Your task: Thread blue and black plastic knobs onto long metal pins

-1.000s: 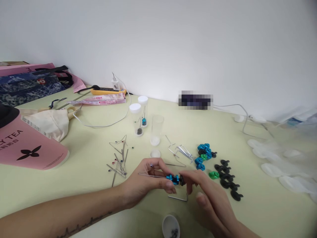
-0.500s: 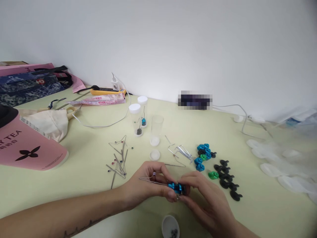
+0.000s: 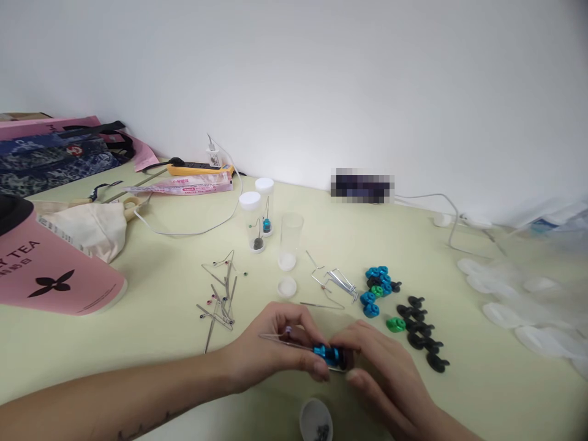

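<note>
At far left, a pink paper cup [image 3: 68,269] is cut off by the picture's edge. Bent wires [image 3: 226,300] with small beads overlap on the desk [image 3: 174,282], too tangled to count. Behind them stand 2 lidded clear tubes [image 3: 252,223], 1 partly hiding the other. The left hand [image 3: 271,346] has its grip clamped on a blue metal fitting [image 3: 325,353], held above the desk between the hands; a thin beaded wire [image 3: 281,340] runs back along the hand. Below, a white cup [image 3: 309,419] is cut off, its gray contents blurred. The right hand [image 3: 386,367] covers the fitting's dark end; I cannot tell whether its grip is closed there. Rightward lie black fittings [image 3: 419,340], then blurred whitish pieces [image 3: 500,315].
</note>
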A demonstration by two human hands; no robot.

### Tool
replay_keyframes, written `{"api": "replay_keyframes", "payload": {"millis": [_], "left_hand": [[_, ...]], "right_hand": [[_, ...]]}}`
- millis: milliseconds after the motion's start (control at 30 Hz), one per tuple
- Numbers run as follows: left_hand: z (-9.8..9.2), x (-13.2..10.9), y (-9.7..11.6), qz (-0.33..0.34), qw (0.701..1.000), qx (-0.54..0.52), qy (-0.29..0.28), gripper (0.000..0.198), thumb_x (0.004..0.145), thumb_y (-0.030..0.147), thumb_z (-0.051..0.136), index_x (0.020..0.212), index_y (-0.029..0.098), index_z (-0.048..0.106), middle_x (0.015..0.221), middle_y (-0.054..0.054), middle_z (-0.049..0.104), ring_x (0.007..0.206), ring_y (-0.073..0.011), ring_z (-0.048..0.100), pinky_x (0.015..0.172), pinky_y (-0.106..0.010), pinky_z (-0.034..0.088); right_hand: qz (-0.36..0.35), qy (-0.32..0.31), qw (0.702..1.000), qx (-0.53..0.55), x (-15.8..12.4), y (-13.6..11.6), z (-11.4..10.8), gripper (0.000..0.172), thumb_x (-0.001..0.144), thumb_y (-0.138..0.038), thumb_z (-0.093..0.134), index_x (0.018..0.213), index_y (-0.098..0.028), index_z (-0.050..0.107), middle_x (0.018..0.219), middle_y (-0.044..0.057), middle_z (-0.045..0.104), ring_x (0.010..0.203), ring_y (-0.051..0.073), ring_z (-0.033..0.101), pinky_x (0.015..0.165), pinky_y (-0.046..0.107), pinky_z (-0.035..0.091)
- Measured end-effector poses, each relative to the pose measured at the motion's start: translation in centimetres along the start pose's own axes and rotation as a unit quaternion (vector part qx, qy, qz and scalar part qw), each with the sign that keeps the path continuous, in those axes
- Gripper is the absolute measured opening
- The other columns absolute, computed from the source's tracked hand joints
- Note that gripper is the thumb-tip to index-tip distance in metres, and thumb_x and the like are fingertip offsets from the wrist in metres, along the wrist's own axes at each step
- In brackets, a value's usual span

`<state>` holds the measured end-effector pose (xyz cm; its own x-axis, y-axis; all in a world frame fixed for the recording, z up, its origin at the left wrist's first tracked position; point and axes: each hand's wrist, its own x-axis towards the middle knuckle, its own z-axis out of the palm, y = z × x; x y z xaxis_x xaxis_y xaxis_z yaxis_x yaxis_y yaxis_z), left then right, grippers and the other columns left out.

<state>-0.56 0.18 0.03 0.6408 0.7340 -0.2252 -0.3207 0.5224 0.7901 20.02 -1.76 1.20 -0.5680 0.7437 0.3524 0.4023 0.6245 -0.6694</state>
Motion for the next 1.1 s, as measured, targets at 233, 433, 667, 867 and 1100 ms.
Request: {"api": "replay_keyframes", "payload": {"millis": [233, 433, 667, 867, 1100], "left_hand": [[-0.1, 0.1, 0.2, 0.006, 1.000, 0.003, -0.006, 0.022, 0.064, 0.011, 0.079, 0.080, 0.010, 0.065, 0.070, -0.007, 0.073, 0.065, -0.0141, 0.069, 0.065, -0.025, 0.054], [0.0, 0.0, 0.2, -0.002, 1.000, 0.005, -0.008, 0.022, 0.064, 0.010, 0.079, 0.080, 0.010, 0.065, 0.069, -0.007, 0.073, 0.065, -0.0139, 0.069, 0.066, -0.025, 0.053], [-0.1, 0.0, 0.2, -0.001, 1.000, 0.012, -0.004, 0.023, 0.062, 0.012, 0.081, 0.080, 0.011, 0.065, 0.070, -0.006, 0.073, 0.066, -0.0151, 0.069, 0.066, -0.026, 0.053], [0.0, 0.2, 0.2, 0.014, 1.000, 0.012, 0.012, 0.024, 0.062, 0.014, 0.081, 0.078, 0.010, 0.063, 0.069, -0.007, 0.073, 0.063, -0.0144, 0.067, 0.066, -0.027, 0.053], [0.0, 0.5, 0.1, 0.023, 1.000, 0.010, 0.013, 0.028, 0.059, 0.016, 0.083, 0.074, 0.010, 0.060, 0.065, -0.007, 0.072, 0.057, -0.0139, 0.066, 0.061, -0.026, 0.052]], "right_hand": [[0.008, -0.024, 0.999, -0.036, -0.2, 0.0, 0.1, 0.008, 0.092, -0.022, 0.047, 0.095, -0.021, 0.054, 0.078, 0.002, 0.060, 0.070, 0.015, 0.056, 0.063, 0.025, 0.043], [0.017, -0.030, 0.998, -0.046, -0.2, 0.1, 0.3, 0.014, 0.095, -0.027, 0.043, 0.092, -0.020, 0.054, 0.074, 0.001, 0.058, 0.067, 0.015, 0.053, 0.061, 0.026, 0.041], [0.007, -0.024, 0.998, -0.058, -0.3, 0.3, 0.4, 0.012, 0.096, -0.028, 0.044, 0.095, -0.021, 0.054, 0.074, 0.002, 0.059, 0.066, 0.015, 0.055, 0.059, 0.026, 0.043], [-0.021, 0.030, 0.998, -0.049, -0.5, 0.6, 0.9, 0.010, 0.092, -0.020, 0.050, 0.103, -0.022, 0.051, 0.085, 0.004, 0.064, 0.074, 0.016, 0.060, 0.065, 0.027, 0.049], [-0.076, 0.073, 0.992, -0.069, 0.0, 0.4, 0.9, 0.013, 0.093, -0.014, 0.046, 0.102, -0.021, 0.054, 0.085, 0.006, 0.066, 0.073, 0.017, 0.062, 0.063, 0.028, 0.051]]}}
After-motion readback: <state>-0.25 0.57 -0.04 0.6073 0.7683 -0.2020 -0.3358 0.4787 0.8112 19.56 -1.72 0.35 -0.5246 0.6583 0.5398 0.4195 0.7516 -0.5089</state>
